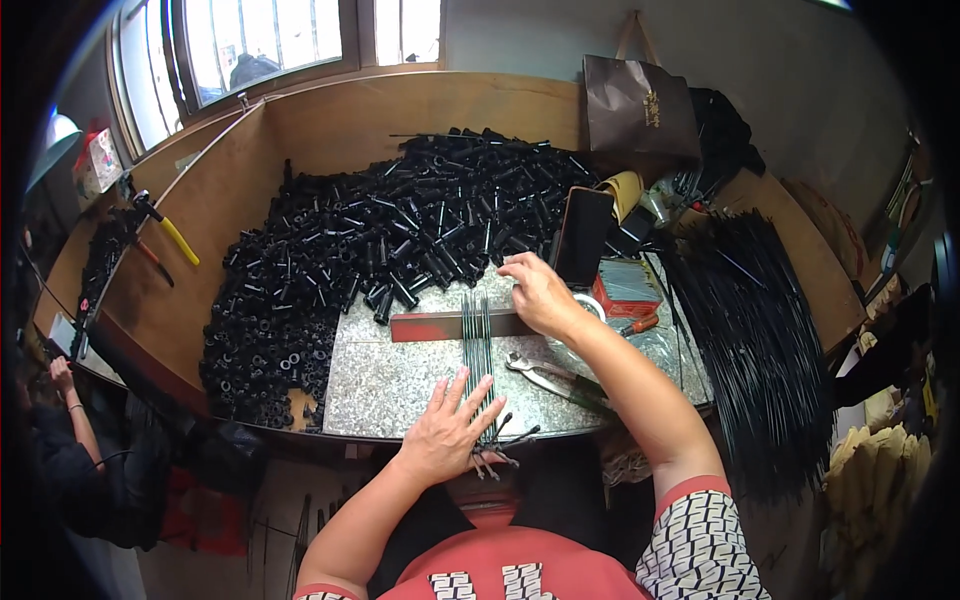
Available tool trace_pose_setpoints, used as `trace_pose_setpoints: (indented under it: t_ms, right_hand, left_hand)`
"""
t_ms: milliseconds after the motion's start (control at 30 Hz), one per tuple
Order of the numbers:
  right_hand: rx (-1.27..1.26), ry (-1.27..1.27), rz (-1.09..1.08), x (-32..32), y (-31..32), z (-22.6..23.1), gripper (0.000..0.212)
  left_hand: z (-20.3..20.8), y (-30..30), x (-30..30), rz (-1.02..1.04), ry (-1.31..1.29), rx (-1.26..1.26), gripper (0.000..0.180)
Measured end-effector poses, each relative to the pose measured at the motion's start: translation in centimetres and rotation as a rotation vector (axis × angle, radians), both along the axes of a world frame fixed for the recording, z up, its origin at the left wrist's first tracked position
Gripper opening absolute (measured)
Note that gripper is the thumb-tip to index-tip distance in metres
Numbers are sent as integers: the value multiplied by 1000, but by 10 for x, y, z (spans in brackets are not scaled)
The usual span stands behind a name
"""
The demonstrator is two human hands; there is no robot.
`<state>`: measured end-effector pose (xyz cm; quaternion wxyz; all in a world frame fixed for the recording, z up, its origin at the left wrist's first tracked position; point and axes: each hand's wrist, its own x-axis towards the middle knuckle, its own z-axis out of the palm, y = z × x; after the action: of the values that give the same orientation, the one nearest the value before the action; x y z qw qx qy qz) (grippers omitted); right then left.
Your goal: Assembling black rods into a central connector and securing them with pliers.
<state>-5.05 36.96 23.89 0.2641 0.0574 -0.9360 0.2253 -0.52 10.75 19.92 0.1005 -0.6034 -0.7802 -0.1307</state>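
Several thin dark rods point(477, 350) lie side by side across a dark, reddish-edged bar point(425, 327) on a speckled grey slab point(370, 390). My left hand point(448, 432) rests on their near part with the fingers spread. Small dark fittings point(495, 460) on the near ends stick out past the slab's front edge. Beyond the far ends, my right hand point(540, 295) is at the edge of a heap of black tubular parts point(430, 205). Its fingers are bent together; what they hold, if anything, is hidden. Pliers point(540, 372) lie to the right of the rods.
A phone point(585, 235) stands behind my right hand, beside a red box point(628, 288). Long black rods point(745, 340) hang over the right edge. Smaller ring-like parts point(270, 365) lie left. A yellow-handled hammer point(178, 240) is on the left partition; another person's hand point(62, 375) is beyond.
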Motion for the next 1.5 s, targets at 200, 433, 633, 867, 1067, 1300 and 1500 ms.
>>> trace_pose_setpoints:
  t_ms: [200, 433, 633, 867, 1067, 1300, 1500]
  right_hand:
    - [17, -217, -64, 35, 4, 20, 25]
    - [226, -422, 53, 86, -9, 31, 26]
    - [254, -569, 34, 129, -5, 44, 28]
    - [139, -560, 304, 142, -43, 38, 41]
    - [44, -446, 462, 141, -70, 18, 36]
    - [24, -370, 533, 139, -73, 2, 21]
    - [73, -428, 503, 145, -79, 7, 14]
  left_hand:
    - [1, 0, -1, 4, -28, 27, 78]
    - [2, -1, -4, 24, -73, -6, 79]
    - [-8, 1, -7, 25, -21, 15, 76]
    - [-3, -1, -3, 46, -117, -4, 82]
    - [-8, 1, -2, 48, -24, 14, 80]
    - [-9, 3, -4, 65, -37, -14, 66]
    - [-4, 6, -5, 64, -15, 1, 67]
